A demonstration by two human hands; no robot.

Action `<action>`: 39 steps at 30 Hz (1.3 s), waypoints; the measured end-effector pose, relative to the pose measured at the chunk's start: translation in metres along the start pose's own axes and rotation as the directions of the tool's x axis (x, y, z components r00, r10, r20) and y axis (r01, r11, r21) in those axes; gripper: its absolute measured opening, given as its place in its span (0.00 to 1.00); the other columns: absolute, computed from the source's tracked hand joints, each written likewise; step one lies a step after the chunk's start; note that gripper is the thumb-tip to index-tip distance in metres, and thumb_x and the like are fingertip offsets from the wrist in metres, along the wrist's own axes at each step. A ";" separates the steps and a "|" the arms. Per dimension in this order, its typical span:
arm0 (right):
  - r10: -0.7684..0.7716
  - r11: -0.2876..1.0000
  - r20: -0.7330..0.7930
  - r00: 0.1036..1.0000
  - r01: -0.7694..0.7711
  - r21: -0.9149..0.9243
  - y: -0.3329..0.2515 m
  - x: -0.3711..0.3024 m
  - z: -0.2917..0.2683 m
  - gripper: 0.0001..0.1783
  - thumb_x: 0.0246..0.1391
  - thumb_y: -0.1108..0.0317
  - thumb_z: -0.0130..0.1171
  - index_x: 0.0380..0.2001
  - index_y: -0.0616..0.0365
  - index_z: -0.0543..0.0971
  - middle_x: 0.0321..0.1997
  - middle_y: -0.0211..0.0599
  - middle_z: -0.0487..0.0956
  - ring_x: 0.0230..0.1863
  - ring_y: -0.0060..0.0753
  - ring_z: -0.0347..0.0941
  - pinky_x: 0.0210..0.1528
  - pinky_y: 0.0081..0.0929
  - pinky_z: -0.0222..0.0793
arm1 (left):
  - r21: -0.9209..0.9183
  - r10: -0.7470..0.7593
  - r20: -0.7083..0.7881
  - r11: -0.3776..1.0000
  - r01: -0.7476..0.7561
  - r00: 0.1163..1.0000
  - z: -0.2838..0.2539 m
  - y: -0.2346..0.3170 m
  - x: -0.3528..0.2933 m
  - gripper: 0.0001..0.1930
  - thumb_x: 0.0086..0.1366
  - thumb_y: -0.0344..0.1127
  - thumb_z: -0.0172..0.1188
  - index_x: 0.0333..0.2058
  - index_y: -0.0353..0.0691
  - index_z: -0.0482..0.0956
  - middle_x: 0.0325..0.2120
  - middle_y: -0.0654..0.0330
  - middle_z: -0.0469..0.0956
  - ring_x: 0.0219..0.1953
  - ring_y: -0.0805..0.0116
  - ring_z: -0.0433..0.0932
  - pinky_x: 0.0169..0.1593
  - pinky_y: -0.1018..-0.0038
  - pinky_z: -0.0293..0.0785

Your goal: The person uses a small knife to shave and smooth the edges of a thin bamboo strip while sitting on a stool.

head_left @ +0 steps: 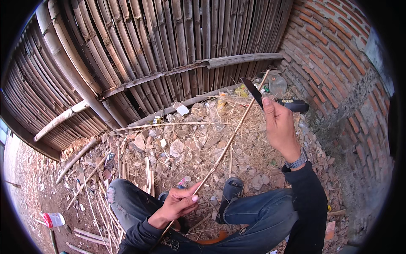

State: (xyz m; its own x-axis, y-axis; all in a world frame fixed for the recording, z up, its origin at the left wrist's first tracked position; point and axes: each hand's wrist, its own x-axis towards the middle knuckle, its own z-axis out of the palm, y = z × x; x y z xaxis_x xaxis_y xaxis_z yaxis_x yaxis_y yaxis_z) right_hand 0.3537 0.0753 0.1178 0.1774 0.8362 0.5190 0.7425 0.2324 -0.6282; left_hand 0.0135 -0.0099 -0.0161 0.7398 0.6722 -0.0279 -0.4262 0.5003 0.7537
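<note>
Grasping a yellow-labelled knife (253, 92) is the right hand (280, 129); a stick (230, 142), the left (177, 205).

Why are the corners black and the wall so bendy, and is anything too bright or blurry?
Head view: the fisheye lens likely makes the black corners and bends the bamboo wall; head view: the ground looks washed out at far left; head view: the stick and right hand have clear outlines, without obvious blur.

The left hand (179, 204) is curled close in, the right hand (280, 129) clenched farther out.
</note>
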 end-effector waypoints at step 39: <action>-0.067 0.988 0.358 0.931 0.012 0.154 -0.033 -0.015 0.049 0.30 0.75 0.53 0.48 0.22 0.65 0.77 0.11 0.45 0.67 0.12 0.40 0.64 0.20 0.40 0.59 | 0.035 0.132 -0.134 0.991 -0.129 0.982 -0.007 0.015 -0.003 0.22 0.77 0.24 0.52 0.67 0.42 0.73 0.17 0.73 0.54 0.17 0.81 0.48 0.22 0.77 0.48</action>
State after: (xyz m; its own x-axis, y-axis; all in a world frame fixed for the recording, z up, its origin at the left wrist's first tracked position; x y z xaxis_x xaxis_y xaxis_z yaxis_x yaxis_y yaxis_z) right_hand 0.2952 0.0793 0.1020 -0.1158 0.9409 0.3182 0.6365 0.3162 -0.7035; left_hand 0.0015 -0.0007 -0.0093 0.6005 0.7995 -0.0156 -0.4996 0.3903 0.7733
